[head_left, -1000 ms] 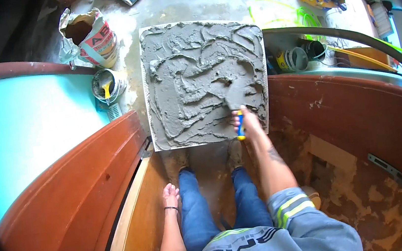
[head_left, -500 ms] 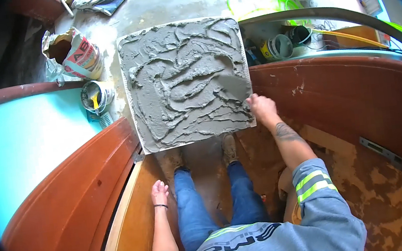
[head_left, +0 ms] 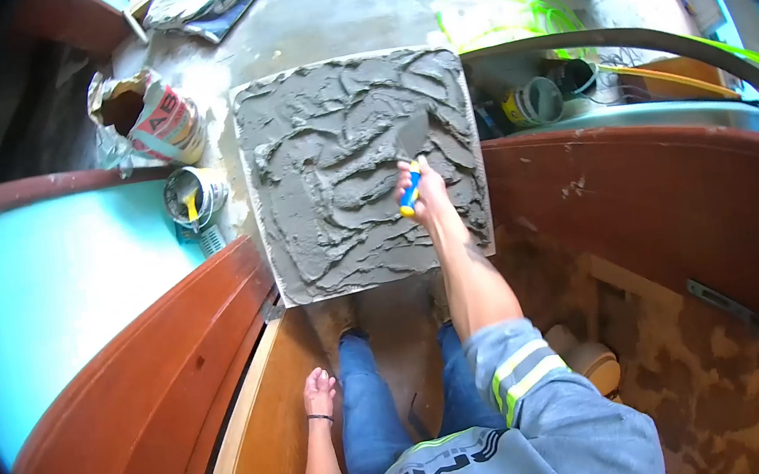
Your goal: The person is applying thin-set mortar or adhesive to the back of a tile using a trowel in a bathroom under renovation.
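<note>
Fingers of the right hand wrap a blue-and-yellow-handled, grey metal-bladed trowel, probably for control, over wet grey mortar coating a square, white-edged slab. The left hand, slack and empty, hangs apart, presumably for cleanliness.

we count one left hand, one right hand, one trowel, one square of grey mortar; at left, one open bag, one bucket, one yellow-handled tool; far right, two round containers.
</note>
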Available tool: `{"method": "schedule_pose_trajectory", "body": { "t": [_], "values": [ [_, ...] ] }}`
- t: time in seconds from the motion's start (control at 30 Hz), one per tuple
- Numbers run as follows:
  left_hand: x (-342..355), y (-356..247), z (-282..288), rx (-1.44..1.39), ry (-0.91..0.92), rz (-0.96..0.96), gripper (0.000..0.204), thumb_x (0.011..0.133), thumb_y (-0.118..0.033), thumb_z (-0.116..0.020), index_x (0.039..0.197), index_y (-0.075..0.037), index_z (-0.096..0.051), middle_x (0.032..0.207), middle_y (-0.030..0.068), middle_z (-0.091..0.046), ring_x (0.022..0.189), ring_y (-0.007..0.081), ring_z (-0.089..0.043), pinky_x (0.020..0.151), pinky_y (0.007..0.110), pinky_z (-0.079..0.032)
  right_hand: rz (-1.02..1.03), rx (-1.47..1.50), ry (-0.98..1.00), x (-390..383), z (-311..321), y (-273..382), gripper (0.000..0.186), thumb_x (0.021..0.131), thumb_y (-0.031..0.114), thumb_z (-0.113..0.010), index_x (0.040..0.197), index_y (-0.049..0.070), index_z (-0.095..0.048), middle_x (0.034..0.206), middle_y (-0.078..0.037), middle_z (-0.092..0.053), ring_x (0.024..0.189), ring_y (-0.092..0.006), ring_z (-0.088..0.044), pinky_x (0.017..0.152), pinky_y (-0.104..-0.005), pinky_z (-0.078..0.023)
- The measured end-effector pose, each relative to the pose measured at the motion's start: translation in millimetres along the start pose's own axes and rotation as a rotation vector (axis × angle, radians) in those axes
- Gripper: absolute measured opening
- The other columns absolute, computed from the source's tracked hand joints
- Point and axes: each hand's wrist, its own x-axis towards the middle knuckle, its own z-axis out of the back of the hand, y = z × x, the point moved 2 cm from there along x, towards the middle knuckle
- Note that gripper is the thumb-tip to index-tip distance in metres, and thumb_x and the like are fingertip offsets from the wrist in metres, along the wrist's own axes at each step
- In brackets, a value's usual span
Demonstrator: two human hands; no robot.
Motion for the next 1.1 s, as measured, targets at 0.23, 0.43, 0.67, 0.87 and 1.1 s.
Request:
{"method": "schedule_pose_trajectory", "body": {
  "t": [0.23,0.43,0.67,0.87,1.1],
  "values": [
    [5.9,10.4,34.0,-0.084,-0.050,-0.012,0.046,0.093,-0.032,-0.054,0.129,-0.005,-0.045,0.117,0.0062,-0.055,0.098,0.0161,-0.059,0.078,0.029,-0.047,0.399,-1.720,-0.077,-28.5,-9.1,-62.0,0.049,0.095,0.039,-0.039,0.075,-0.003,-0.057,0.071,-0.027,-0.060,0.067,-0.0393,-0.062,0.063,-0.0453,-0.049],
    [-0.2,15.1,31.8,-0.187,-0.038,0.014,0.048,0.093,-0.033,-0.054,0.130,-0.004,-0.044,0.120,0.0085,-0.054,0.103,0.0200,-0.059,0.083,0.033,-0.047,0.996,-2.447,0.138,-78.6,-50.9,-60.1,0.029,0.091,0.032,-0.047,0.084,0.005,-0.055,0.069,-0.017,-0.061,0.059,-0.0367,-0.061,0.055,-0.0459,-0.049],
    [1.7,33.9,35.8,-0.207,-0.043,0.040,0.050,0.093,-0.035,-0.054,0.130,-0.004,-0.043,0.121,0.0079,-0.054,0.103,0.0198,-0.059,0.084,0.033,-0.047,1.167,-2.731,0.290,46.1,-149.1,-55.1,0.027,0.091,0.036,-0.049,0.094,0.010,-0.057,0.078,-0.013,-0.062,0.068,-0.0326,-0.063,0.060,-0.0443,-0.049],
    [3.7,49.9,40.6,-0.254,-0.043,0.088,0.051,0.093,-0.034,-0.053,0.132,-0.003,-0.041,0.123,0.0095,-0.052,0.108,0.0215,-0.057,0.089,0.035,-0.045,0.804,-2.596,0.066,79.5,-204.7,-62.2,0.037,0.091,0.041,-0.048,0.094,0.008,-0.064,0.092,-0.021,-0.065,0.088,-0.0351,-0.063,0.075,-0.0436,-0.050],
    [10.5,45.9,47.5,-0.247,-0.047,0.077,0.048,0.093,-0.032,-0.054,0.130,-0.005,-0.043,0.123,0.0082,-0.053,0.107,0.0208,-0.057,0.089,0.036,-0.045,0.632,-2.244,-0.135,84.1,-182.4,-63.0,0.049,0.091,0.046,-0.045,0.105,0.002,-0.063,0.105,-0.023,-0.062,0.104,-0.0390,-0.057,0.090,-0.0440,-0.044]
  ]
}}
